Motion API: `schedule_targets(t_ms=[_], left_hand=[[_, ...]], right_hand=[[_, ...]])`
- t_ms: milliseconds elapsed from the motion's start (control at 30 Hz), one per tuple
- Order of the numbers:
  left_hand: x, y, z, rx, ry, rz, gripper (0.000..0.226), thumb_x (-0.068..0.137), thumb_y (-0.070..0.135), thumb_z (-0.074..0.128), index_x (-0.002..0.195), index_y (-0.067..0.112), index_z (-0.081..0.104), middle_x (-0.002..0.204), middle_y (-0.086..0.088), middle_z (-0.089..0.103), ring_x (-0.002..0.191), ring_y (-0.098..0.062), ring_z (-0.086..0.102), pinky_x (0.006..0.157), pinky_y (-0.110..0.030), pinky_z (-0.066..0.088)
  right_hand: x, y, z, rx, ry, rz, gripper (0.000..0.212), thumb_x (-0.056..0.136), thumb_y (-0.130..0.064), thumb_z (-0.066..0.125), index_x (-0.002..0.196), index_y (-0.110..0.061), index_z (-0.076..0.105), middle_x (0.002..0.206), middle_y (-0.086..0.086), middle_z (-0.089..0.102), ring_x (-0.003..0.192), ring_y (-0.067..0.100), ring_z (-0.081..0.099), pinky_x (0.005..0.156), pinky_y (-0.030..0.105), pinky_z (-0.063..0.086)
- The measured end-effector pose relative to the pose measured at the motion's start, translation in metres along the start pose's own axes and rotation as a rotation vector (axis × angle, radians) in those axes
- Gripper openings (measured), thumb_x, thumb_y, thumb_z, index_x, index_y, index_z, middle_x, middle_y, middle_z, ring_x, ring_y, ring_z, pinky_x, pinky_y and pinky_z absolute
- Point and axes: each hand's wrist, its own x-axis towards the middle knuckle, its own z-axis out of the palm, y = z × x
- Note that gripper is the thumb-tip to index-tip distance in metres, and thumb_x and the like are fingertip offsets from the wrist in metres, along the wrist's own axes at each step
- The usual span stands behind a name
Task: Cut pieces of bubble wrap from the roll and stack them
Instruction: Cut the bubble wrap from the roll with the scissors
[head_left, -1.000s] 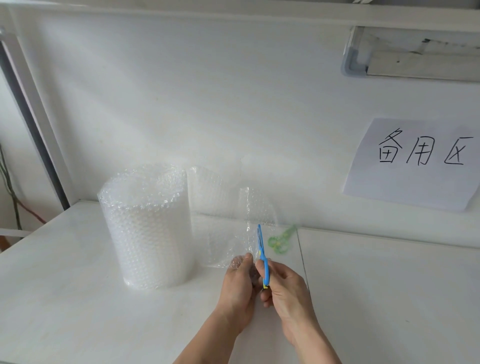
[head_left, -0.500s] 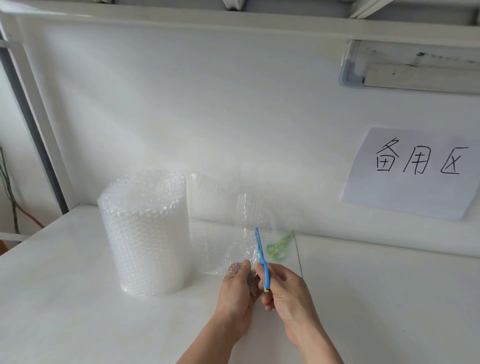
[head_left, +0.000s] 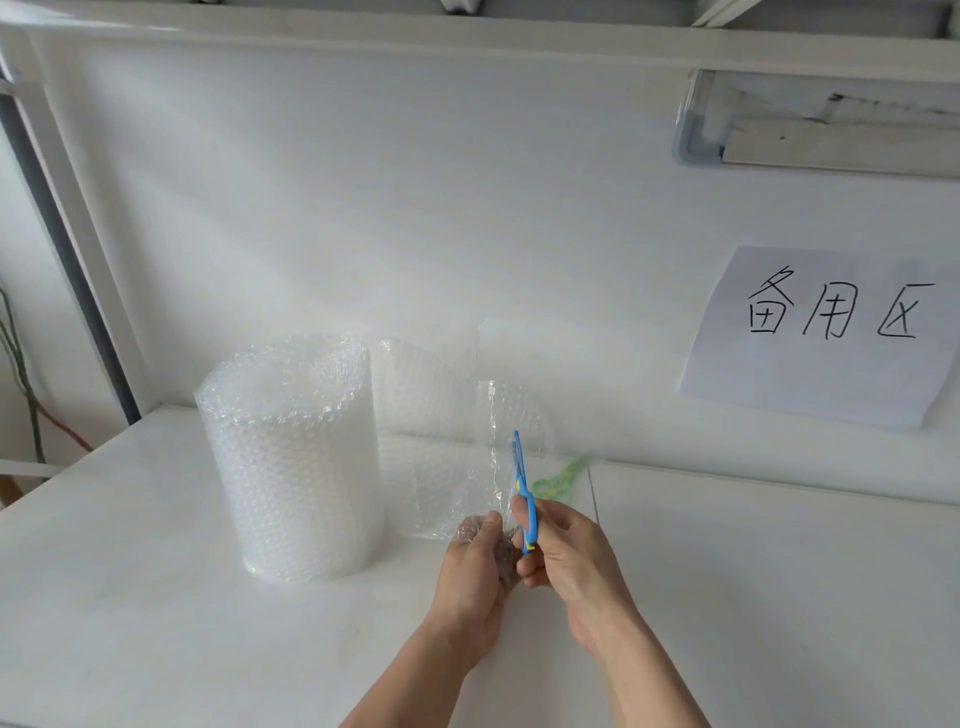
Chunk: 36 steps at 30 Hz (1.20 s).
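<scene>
Right hand (head_left: 566, 556): fingers curled round the handles of the blue scissors (head_left: 522, 483), blades pointing up and away into the sheet; whether the blades are parted cannot be told at this angle.
Left hand (head_left: 475, 566): pinches the near lower edge of the loose sheet (head_left: 452, 467) just beside the blades, apparently to keep the film taut so it shears rather than folds.
Loose sheet: unrolled tail of bubble wrap, standing on edge and curving from the roll toward the hands, so the cut line is reachable without lifting the roll.
Roll (head_left: 293, 457): upright on the desk (head_left: 156, 597), left of the hands; standing on end probably lets it feed freely.
Green scissors (head_left: 558, 480): lying on the desk behind the hands, partly hidden, unused.
Paper sign (head_left: 826, 332): handwritten sheet on the back wall, right.
Stack: no cut pieces visible; the cut looks to be under way.
</scene>
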Motion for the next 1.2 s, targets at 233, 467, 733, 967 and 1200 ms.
schedule_targets(t_ms=[233,467,733,967,1200], left_hand=[[0.000,-0.001,0.000,-0.015,-0.003,0.023,0.015,0.105,0.020,0.039,0.107,0.006,0.045,0.070,-0.015,0.057,0.061,-0.025,0.057,0.063,-0.034,0.054],[0.002,-0.003,0.000,-0.008,-0.009,0.036,0.024,0.105,0.018,0.039,0.110,-0.003,0.049,0.074,-0.014,0.060,0.070,-0.024,0.063,0.076,-0.035,0.056],[0.000,-0.002,0.002,-0.026,-0.035,0.016,0.019,0.106,0.019,0.037,0.109,0.002,0.047,0.082,-0.016,0.069,0.084,-0.027,0.071,0.088,-0.040,0.056],[0.005,-0.004,0.000,-0.008,-0.021,-0.005,0.017,0.106,0.021,0.037,0.104,0.005,0.045,0.094,-0.018,0.073,0.102,-0.032,0.070,0.095,-0.042,0.049],[0.008,-0.007,-0.003,-0.027,0.016,-0.017,0.013,0.104,0.021,0.043,0.100,0.008,0.043,0.087,-0.017,0.067,0.089,-0.030,0.070,0.087,-0.041,0.053]], right_hand=[[0.004,-0.003,-0.002,0.012,0.005,-0.002,0.024,0.082,-0.034,0.075,0.081,-0.011,0.068,0.067,0.006,0.057,0.047,0.016,0.047,0.045,0.026,0.039],[0.013,-0.007,-0.005,0.029,-0.009,0.001,0.026,0.081,-0.037,0.075,0.083,-0.012,0.069,0.068,0.007,0.058,0.048,0.018,0.052,0.048,0.027,0.046],[0.018,-0.014,-0.007,0.040,-0.031,-0.007,0.028,0.081,-0.038,0.075,0.084,-0.011,0.069,0.070,0.007,0.060,0.051,0.018,0.052,0.049,0.028,0.046],[0.023,-0.018,-0.005,0.073,-0.011,-0.014,0.034,0.081,-0.040,0.074,0.087,-0.007,0.069,0.071,0.006,0.059,0.049,0.018,0.050,0.049,0.028,0.045],[0.028,-0.026,-0.004,0.122,-0.015,-0.023,0.031,0.083,-0.037,0.074,0.088,-0.007,0.068,0.068,0.006,0.057,0.049,0.018,0.046,0.048,0.028,0.041]])
